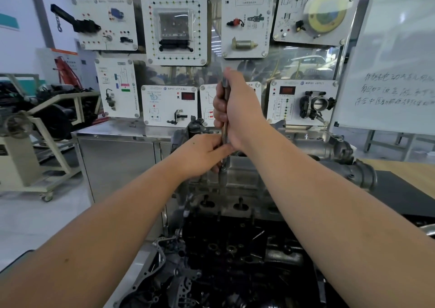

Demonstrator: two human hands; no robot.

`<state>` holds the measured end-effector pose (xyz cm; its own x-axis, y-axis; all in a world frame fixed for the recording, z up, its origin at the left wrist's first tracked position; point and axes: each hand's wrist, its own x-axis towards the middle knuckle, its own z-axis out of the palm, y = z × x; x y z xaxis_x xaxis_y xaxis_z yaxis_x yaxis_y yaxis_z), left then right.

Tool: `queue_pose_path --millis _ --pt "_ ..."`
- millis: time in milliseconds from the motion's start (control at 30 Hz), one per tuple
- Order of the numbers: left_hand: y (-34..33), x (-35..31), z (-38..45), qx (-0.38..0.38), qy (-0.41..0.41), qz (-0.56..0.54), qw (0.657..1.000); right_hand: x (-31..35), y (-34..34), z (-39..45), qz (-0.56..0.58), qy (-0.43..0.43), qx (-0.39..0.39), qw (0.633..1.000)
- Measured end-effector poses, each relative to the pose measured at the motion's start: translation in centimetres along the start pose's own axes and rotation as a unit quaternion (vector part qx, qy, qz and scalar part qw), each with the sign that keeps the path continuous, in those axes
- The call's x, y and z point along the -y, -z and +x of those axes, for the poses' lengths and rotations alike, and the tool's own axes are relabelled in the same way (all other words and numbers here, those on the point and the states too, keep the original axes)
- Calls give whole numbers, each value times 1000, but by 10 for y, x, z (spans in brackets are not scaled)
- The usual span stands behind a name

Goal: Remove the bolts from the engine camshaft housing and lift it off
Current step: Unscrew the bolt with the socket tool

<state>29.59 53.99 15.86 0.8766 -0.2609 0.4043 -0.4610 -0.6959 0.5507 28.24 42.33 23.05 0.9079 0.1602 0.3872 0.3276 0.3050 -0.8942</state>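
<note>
The grey aluminium camshaft housing (242,176) lies on top of the dark engine (235,249) in the middle of the view. A long metal socket wrench (225,129) stands nearly upright over the housing, its socket end (222,175) down on the housing's near left part. My right hand (237,105) grips the upper handle of the wrench. My left hand (204,155) holds the lower shaft just above the socket, fingers curled round it. The bolt under the socket is hidden.
A steel cabinet (117,157) stands behind the engine on the left, under a wall of white training panels (174,25). An engine stand (35,129) is at far left. A wooden table with a black mat (400,190) and a whiteboard (395,72) are at right.
</note>
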Motion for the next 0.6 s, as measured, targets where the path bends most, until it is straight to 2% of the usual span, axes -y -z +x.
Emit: queue_pose_path --millis 233,400,600 --pt "1 1 -6 15 -4 -11 1000 -11 -3 0 -48 60 -1 997" --pt "-3 -1 -12 -58 -37 19 997 -32 5 -3 -98 148 8 984" --pt "-6 3 -13 -104 -54 -47 992 -38 12 -3 -214 212 -11 953"
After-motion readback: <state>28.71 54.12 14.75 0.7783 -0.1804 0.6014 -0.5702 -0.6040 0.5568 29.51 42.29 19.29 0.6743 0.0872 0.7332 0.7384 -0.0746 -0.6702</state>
